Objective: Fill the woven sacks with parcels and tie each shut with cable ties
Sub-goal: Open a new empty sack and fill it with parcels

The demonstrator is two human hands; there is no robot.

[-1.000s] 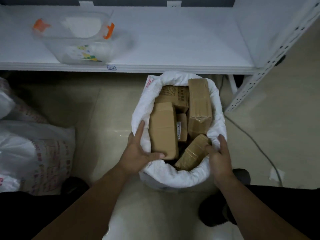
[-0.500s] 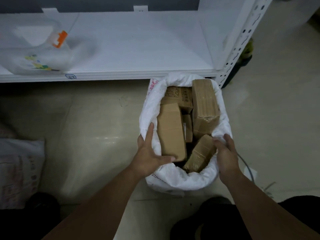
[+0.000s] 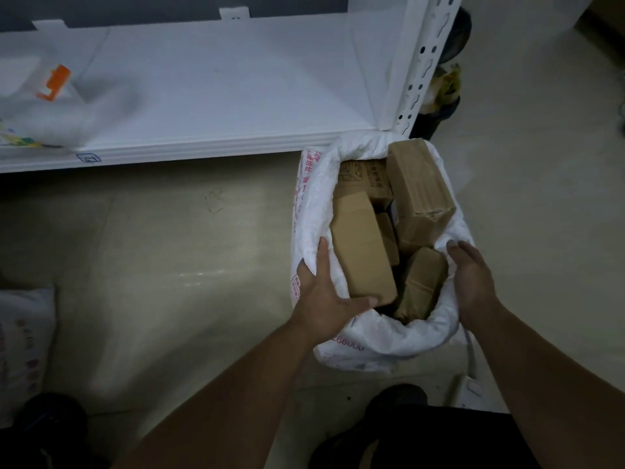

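Observation:
A white woven sack [image 3: 382,336] with red print stands open on the floor, its rim rolled down. Several brown cardboard parcels fill it, among them a long box [image 3: 363,247] at the left and a taped one [image 3: 419,187] at the right. My left hand [image 3: 326,292] grips the sack's left rim, fingers outside and thumb over the edge by the long box. My right hand [image 3: 471,282] holds the right rim next to a small tilted parcel [image 3: 422,282].
A white metal shelf [image 3: 209,89] runs behind the sack, with a clear plastic tub with an orange clip [image 3: 54,82] at its left. Another filled sack [image 3: 23,343] lies at the far left. A dark bin [image 3: 443,106] stands behind the shelf post. My shoes show below.
The view has swung left, so the sack now sits further right in frame. Both hands stay on the sack's rim, in much the same grip.

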